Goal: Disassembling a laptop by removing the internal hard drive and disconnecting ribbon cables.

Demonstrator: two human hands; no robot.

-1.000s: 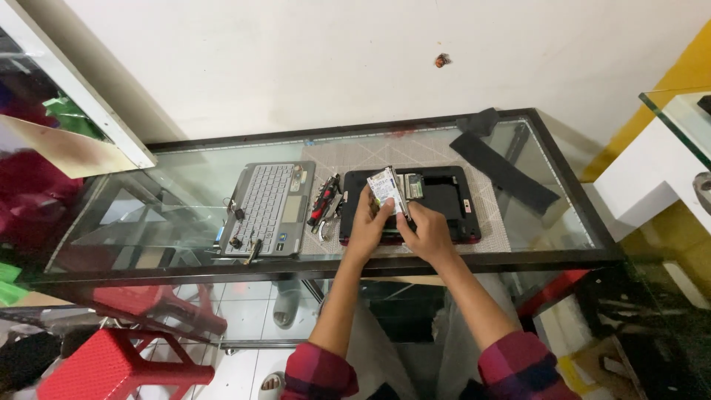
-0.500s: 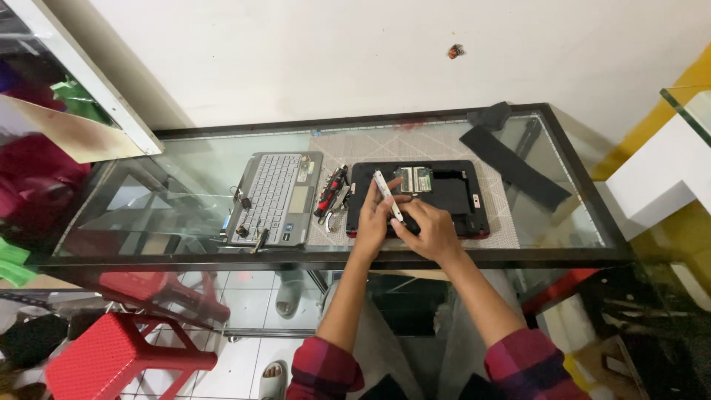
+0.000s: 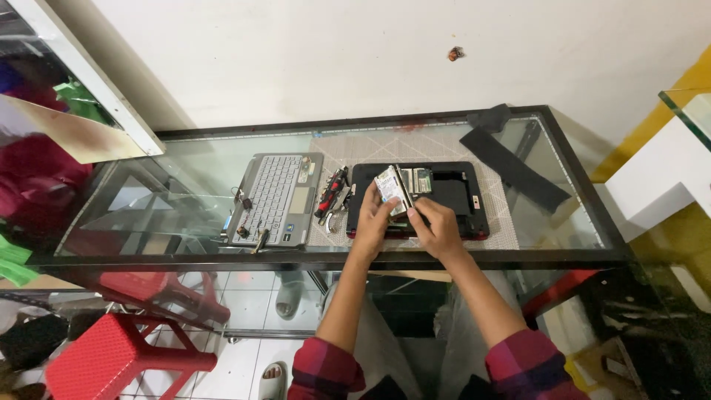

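Note:
A black opened laptop base with a red edge lies on the glass table. Above its left half I hold a small silver drive-like part, tilted on edge. My left hand grips the part from the left side. My right hand holds its lower right end with the fingertips. Both of my sleeves are red plaid.
A grey keyboard panel lies left of the base, with small tools between them and loose screws on its left. A black strip lies at the far right. Red stools stand below the glass.
The silver part has turned in my hands, from flat to edge-on and now tilted showing its face. The view has shifted slightly.

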